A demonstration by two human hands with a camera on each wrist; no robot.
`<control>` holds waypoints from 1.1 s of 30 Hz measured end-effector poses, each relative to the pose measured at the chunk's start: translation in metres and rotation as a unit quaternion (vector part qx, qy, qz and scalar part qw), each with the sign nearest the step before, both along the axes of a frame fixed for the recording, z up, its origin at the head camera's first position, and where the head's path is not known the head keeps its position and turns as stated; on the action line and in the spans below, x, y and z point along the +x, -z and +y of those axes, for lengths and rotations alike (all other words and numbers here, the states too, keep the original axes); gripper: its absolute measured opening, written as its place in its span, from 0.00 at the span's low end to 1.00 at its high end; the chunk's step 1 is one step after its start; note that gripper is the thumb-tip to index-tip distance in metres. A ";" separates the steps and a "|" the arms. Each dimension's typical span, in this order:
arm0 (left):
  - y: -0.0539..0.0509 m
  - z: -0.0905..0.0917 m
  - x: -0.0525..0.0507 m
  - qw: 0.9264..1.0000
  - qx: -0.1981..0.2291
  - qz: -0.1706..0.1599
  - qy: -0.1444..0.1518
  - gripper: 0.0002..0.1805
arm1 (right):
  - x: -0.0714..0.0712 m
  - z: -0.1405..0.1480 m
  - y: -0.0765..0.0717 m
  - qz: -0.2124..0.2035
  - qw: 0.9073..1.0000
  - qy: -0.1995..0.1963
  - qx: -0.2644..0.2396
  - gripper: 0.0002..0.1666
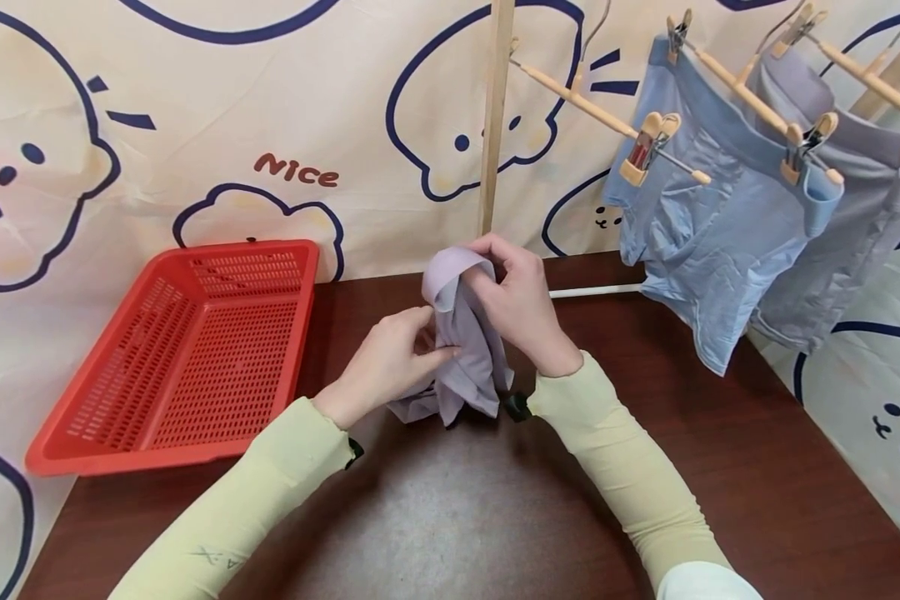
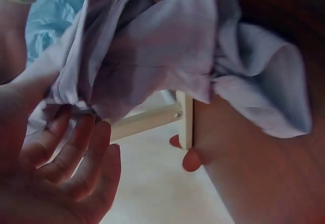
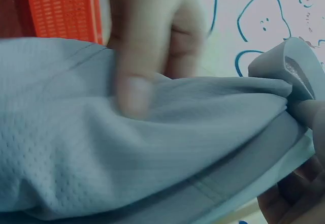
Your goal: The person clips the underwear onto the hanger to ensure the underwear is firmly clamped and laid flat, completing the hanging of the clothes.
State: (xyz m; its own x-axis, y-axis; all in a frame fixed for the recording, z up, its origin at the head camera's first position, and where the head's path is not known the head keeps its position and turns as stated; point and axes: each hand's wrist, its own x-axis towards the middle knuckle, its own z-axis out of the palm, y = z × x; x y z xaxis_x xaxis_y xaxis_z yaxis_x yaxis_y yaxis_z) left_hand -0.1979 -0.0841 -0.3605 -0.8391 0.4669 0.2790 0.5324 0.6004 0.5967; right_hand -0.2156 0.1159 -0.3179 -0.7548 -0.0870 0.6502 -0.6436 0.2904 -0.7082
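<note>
A pair of lilac underpants [image 1: 471, 358] hangs bunched between both hands just above the brown table, its waistband folded over at the top. My right hand [image 1: 521, 300] pinches the waistband at the upper right. Lower on the left side, my left hand [image 1: 393, 354] holds the cloth between thumb and fingers. The left wrist view shows the left fingers [image 2: 84, 155] bent beneath the folded fabric [image 2: 162, 41]. In the right wrist view the left thumb [image 3: 136, 94], blurred, lies over the cloth, and the fabric gathers at the right fingertips.
A red plastic basket [image 1: 300, 333] stands on the table [image 1: 420, 517] at left. On the right, blue underpants [image 1: 712, 200] and grey underpants [image 1: 825, 225] hang from clip hangers. A bare clip hanger [image 1: 577, 102] hangs beside a wooden post [image 1: 495, 125]. Behind is a cartoon-printed cloth.
</note>
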 end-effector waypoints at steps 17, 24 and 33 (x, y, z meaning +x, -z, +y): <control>-0.036 -0.039 -0.011 0.985 0.132 0.090 -0.064 0.09 | 0.004 0.058 -0.018 -0.037 0.993 0.102 0.050 0.19; -0.071 -0.049 -0.008 0.973 0.172 0.122 -0.097 0.12 | 0.002 0.068 -0.016 -0.046 0.996 0.074 -0.004 0.13; -0.087 -0.047 -0.004 0.957 0.229 0.128 -0.125 0.07 | 0.001 0.078 -0.015 -0.072 0.997 0.020 -0.035 0.12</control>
